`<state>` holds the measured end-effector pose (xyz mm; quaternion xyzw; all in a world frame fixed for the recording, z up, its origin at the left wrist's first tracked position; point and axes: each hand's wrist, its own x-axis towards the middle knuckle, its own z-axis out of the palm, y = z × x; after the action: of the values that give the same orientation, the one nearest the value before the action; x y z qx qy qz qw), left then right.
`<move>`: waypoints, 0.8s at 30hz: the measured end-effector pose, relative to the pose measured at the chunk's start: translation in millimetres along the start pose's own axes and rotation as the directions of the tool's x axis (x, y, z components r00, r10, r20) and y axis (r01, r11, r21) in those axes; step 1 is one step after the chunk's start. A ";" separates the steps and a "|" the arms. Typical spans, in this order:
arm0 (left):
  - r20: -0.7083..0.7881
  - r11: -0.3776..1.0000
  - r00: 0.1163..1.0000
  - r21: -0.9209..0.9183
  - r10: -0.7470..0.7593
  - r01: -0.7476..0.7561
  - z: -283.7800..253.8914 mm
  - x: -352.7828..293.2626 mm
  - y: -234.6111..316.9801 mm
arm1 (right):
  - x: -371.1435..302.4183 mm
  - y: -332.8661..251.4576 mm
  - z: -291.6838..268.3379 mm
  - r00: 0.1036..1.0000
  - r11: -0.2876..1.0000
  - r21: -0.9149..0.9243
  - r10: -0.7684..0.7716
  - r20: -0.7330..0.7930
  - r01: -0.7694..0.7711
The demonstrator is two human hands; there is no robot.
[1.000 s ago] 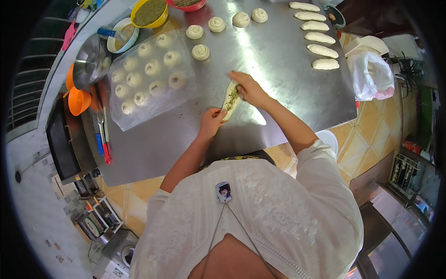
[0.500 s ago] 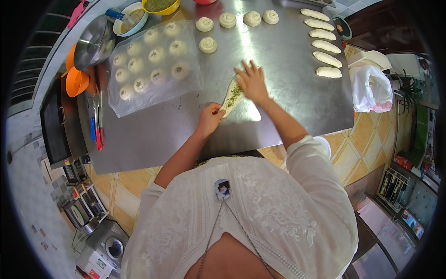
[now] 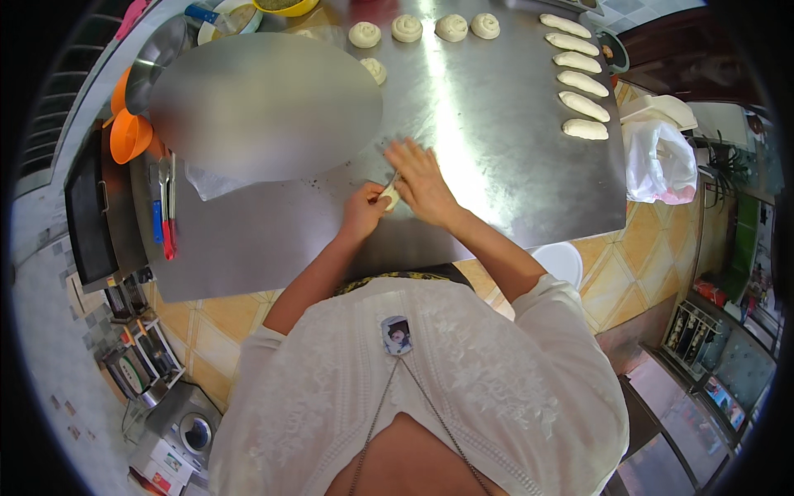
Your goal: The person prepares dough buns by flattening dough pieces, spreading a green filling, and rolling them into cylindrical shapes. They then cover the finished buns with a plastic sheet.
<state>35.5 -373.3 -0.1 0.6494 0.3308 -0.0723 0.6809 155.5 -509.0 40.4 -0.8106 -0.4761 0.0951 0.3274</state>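
Observation:
My left hand pinches the near end of a piece of dough low over the steel table. My right hand lies across the rest of the piece, fingers stretched out, so most of the dough is hidden under it. Whether green filling still shows on it I cannot tell. Beyond my hands, rolled dough rounds stand in a row at the far edge, with another dough round nearer, partly covered by a blurred patch.
Long dough strips lie at the far right. A big blurred oval hides most of a plastic sheet at the left. Beside it are tongs, an orange bowl and a steel bowl. A white bag hangs past the right edge.
The dough's outstretched, green-sprinkled length is now mostly covered by my right hand, which has moved left and nearer to my left hand. A blurred oval now covers the sheet of buns.

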 end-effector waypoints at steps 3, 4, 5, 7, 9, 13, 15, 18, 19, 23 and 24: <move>0.000 0.999 1.000 0.035 0.017 -0.017 -2.9 -1.5 1.7 | 10.5 19.1 -9.0 0.956 0.921 -0.289 0.202 -0.214 -0.259; 0.014 0.998 1.000 0.054 0.024 -0.024 -4.5 -1.6 2.6 | 7.3 25.2 -4.9 0.970 0.970 -0.137 0.176 -0.167 -0.200; 0.028 0.997 0.999 0.072 0.030 -0.032 -6.1 -0.3 3.8 | 2.1 32.4 2.7 0.982 0.990 0.022 0.141 -0.124 -0.139; 0.038 0.996 0.999 0.081 0.036 -0.039 -4.7 1.3 13.3 | 5.8 40.7 0.2 0.975 0.993 0.121 0.014 -0.223 0.014; 0.037 0.990 0.997 0.121 0.073 -0.077 2.0 8.8 17.4 | 22.0 60.3 -18.9 0.945 0.997 0.035 0.072 -0.319 -0.065; 0.051 0.978 0.991 0.159 0.126 -0.132 19.3 50.3 7.9 | 15.8 72.8 3.6 0.918 0.989 -0.123 0.024 -0.396 -0.079; 0.025 0.985 0.995 0.136 0.100 -0.103 20.7 58.0 8.8 | -2.9 33.6 10.0 0.981 0.984 -0.177 -0.017 -0.191 -0.018; -0.003 0.990 0.998 0.125 0.069 -0.068 14.9 39.3 16.6 | 2.9 7.2 -0.9 0.910 0.951 -0.093 0.251 -0.330 -0.296; 0.000 0.989 0.997 0.120 0.083 -0.083 12.9 40.2 16.4 | 8.1 15.9 -1.5 0.899 0.957 -0.004 0.270 -0.345 -0.289; -0.008 0.994 0.998 0.091 0.057 -0.056 10.6 34.0 25.9 | 22.4 43.2 -16.2 0.934 0.995 -0.016 0.088 -0.346 -0.100; -0.011 0.991 0.996 0.099 0.093 -0.091 13.8 37.5 25.8 | 26.3 50.2 -26.5 0.931 0.987 -0.077 0.102 -0.350 -0.138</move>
<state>83.0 -370.0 0.2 0.6973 0.3020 -0.0520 0.6480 217.4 -515.4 33.7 -0.8577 -0.3651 -0.0527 0.3582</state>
